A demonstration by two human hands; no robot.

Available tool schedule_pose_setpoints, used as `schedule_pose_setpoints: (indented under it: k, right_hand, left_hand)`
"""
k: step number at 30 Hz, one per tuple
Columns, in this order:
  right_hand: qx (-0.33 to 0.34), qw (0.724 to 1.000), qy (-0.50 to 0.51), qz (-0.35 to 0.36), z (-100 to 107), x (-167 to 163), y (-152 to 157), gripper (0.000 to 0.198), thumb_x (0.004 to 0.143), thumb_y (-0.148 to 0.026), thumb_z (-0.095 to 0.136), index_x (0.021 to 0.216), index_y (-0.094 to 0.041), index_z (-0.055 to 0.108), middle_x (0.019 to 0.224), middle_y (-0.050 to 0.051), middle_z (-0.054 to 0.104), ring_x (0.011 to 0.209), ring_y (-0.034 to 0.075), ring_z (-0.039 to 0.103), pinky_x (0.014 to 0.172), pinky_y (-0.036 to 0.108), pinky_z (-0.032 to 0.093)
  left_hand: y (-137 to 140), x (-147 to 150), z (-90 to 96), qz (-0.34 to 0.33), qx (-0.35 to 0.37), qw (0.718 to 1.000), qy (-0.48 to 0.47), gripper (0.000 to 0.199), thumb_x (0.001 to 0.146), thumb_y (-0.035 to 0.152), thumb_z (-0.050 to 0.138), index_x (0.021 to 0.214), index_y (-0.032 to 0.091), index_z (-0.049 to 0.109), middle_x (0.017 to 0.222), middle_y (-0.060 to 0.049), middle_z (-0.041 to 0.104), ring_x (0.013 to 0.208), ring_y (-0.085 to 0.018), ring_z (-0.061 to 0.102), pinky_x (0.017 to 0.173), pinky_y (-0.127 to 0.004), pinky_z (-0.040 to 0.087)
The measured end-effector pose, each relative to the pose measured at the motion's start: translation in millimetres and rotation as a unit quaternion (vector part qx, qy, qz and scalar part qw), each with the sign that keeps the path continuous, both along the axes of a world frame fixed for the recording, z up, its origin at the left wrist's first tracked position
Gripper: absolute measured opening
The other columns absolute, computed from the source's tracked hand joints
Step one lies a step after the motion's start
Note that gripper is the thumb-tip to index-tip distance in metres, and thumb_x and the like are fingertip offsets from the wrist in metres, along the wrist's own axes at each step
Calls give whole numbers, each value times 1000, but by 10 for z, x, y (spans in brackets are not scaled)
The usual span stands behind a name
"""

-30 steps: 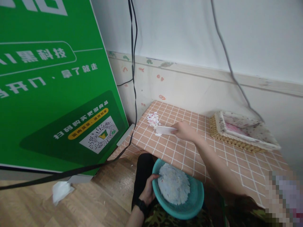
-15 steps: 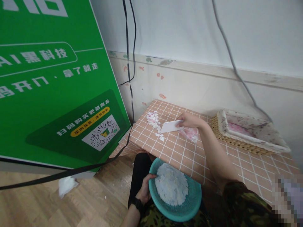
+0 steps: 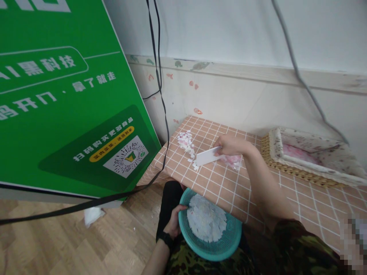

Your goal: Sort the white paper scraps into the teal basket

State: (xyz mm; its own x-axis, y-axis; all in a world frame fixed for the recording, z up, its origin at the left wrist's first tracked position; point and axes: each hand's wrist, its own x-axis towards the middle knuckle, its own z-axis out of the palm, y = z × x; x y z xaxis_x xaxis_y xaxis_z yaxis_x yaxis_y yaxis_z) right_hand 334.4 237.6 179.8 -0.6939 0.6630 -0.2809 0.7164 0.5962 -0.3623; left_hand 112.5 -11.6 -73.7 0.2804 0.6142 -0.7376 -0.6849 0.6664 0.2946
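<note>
My right hand [image 3: 229,146] is closed on a flat white scraper card [image 3: 207,156], held low over the table beside a few white scraps. A loose pile of small white and pink paper scraps [image 3: 185,140] lies to the left of the card. Close under my right hand is a clear plastic bag with pink content [image 3: 233,162]. With its fingers over the rim, my left hand [image 3: 175,222] grips a teal plastic basket [image 3: 233,244] on my lap, under the table edge. Many whitish flakes [image 3: 207,219] fill the basket's middle.
A wicker basket with a cloth liner [image 3: 304,172] stands on the right of the checked tabletop [image 3: 266,194]. A large green panel [image 3: 57,126] rises at the left. Black cables [image 3: 163,114] hang in front of the table's left corner. On the floor lies a white crumpled bag [image 3: 93,215].
The view has shifted slightly. The white card's lower end has come closer to the stray scraps at the pile's near end. My left hand keeps its hold on the teal basket.
</note>
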Motion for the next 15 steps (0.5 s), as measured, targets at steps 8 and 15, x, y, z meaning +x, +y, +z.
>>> schedule_pose_setpoints:
  k: [8,15]
  right_hand:
    - [58,998,7,7,27,18,-341,12,72,-18,54,70,-16,66,61,2,60,55,12,49,51,25,28]
    - [85,996,18,-11,-33,135,-685,16,80,-21,51,72,-17,65,63,3,61,56,12,49,56,25,31]
  left_hand:
    - [-87,145,1,10,21,1000,-1,35,72,30,59,97,7,68,78,-12,75,81,-30,67,77,-42,46]
    - [-52,140,19,-11,31,999,-23,36,71,29,58,97,7,68,80,-13,75,86,-32,66,83,-44,44]
